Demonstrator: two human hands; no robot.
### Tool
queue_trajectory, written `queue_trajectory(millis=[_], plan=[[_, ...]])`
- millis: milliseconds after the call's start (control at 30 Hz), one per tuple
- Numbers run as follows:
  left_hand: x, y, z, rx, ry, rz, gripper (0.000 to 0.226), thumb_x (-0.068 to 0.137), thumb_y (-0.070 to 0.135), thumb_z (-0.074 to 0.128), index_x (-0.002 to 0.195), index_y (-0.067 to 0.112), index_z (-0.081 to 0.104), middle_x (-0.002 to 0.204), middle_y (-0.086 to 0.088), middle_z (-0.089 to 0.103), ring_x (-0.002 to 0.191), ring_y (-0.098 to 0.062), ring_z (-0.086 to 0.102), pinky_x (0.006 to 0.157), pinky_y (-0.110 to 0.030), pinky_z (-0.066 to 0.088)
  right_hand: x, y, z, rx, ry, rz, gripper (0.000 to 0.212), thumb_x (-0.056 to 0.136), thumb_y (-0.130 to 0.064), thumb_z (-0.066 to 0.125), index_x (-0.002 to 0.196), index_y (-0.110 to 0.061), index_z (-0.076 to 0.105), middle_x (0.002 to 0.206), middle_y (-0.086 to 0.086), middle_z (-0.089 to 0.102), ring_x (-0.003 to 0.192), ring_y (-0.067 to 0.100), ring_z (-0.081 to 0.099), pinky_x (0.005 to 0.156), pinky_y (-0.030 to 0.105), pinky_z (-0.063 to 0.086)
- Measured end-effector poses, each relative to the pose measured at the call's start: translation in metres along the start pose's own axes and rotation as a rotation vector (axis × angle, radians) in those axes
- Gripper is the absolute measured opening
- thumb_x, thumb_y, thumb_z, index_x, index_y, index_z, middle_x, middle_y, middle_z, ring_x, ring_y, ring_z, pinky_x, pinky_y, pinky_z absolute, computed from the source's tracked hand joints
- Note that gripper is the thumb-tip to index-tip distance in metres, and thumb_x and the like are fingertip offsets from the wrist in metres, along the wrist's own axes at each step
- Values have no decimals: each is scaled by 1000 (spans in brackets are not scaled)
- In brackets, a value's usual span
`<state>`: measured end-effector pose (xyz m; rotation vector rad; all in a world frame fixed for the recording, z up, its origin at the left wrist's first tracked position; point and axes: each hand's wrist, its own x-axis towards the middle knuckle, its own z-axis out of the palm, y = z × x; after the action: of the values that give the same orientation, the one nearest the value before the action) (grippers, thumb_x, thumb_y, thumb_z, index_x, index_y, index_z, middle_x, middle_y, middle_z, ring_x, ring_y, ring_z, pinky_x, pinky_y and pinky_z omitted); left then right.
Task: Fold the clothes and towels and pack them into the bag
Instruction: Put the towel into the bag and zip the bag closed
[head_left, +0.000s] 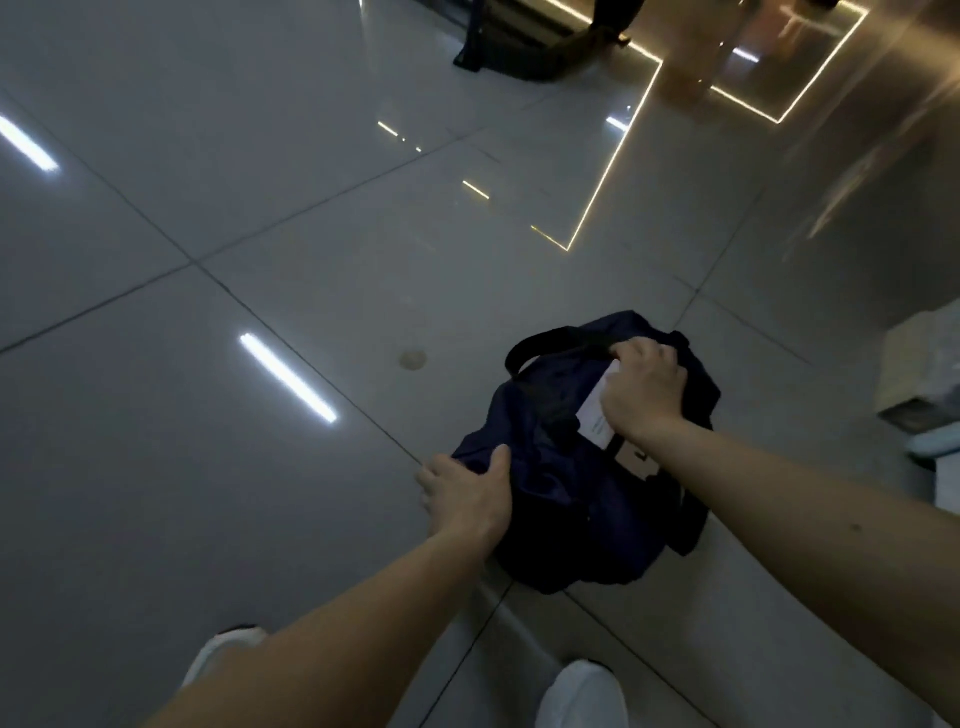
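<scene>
A dark navy duffel bag (571, 467) lies on the glossy tiled floor just ahead of my feet. My left hand (465, 499) grips the fabric at the bag's near left end. My right hand (641, 387) is closed on the top of the bag near its black strap (550, 338), beside a white tag or paper (597, 421) that pokes out under my wrist. What is inside the bag is hidden. No loose clothes or towels are clearly in view.
My white shoes (582, 696) stand at the bottom edge. A pale box or stack (919, 364) sits at the right edge. A dark bag (519, 47) lies far back on the floor. Grey tiles (208, 467) reflect ceiling lights.
</scene>
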<state>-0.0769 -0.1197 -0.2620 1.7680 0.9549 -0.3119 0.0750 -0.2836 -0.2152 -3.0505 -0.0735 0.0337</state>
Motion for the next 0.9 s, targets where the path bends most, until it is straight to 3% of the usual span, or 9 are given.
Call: queue_trajectory(millis=[67,167,233,333,433,533,633,733,900], plan=[[-17,5,10,2,-54,-68,99,84,69,59,147,3,20,148,-16,23,136,-38,32,110,-47,32,1,32,2,-30,-89,211,51,95,-29,45,144,-16,39,152,12,33,136,37,29,110,48,28],[-29,9,28,-87,-97,-125,117,79,67,68,152,3,3,154,-15,14,139,-40,30,111,-47,35,3,70,15,128,-265,463,78,92,-60,46,152,-15,26,153,16,35,135,41,35,110,51,34],[-26,7,39,-96,-80,-102,103,83,56,71,149,4,12,151,-16,18,133,-40,37,106,-46,42,7,84,23,278,-322,509,93,84,-72,51,150,-9,28,146,19,44,128,41,46,106,49,42],[-15,2,44,-7,-33,-21,55,95,35,61,133,4,38,140,-18,33,114,-36,51,99,-46,48,13,94,27,303,-273,525,107,74,-83,48,151,-12,29,145,18,45,129,41,45,107,52,40],[-7,-4,36,-37,-7,83,18,101,30,51,105,13,51,117,-13,55,91,-26,59,82,-42,54,24,100,27,266,-172,570,89,90,-76,35,155,-17,25,151,18,37,136,40,34,109,54,33],[1,1,14,-2,39,202,23,105,31,41,94,17,54,95,-10,63,78,-22,59,64,-34,46,37,106,29,240,-117,540,66,101,-52,38,152,-11,28,153,19,33,138,38,30,109,52,33],[22,11,-11,81,74,284,39,105,38,37,97,10,62,92,-11,66,87,-32,61,75,-39,46,47,111,34,249,-89,416,66,99,-40,50,154,-11,25,156,15,32,142,36,30,115,49,29],[47,22,-33,68,90,265,49,105,41,37,98,4,67,92,-15,66,92,-34,61,76,-38,43,58,116,38,283,-150,384,74,94,-46,54,155,-20,21,154,10,39,139,33,39,112,47,29],[79,39,-50,-203,24,105,59,85,73,50,95,19,69,100,-8,70,96,-30,65,89,-41,53,57,119,55,295,-177,420,46,92,-57,53,122,-22,59,106,6,66,96,28,60,98,42,37]])
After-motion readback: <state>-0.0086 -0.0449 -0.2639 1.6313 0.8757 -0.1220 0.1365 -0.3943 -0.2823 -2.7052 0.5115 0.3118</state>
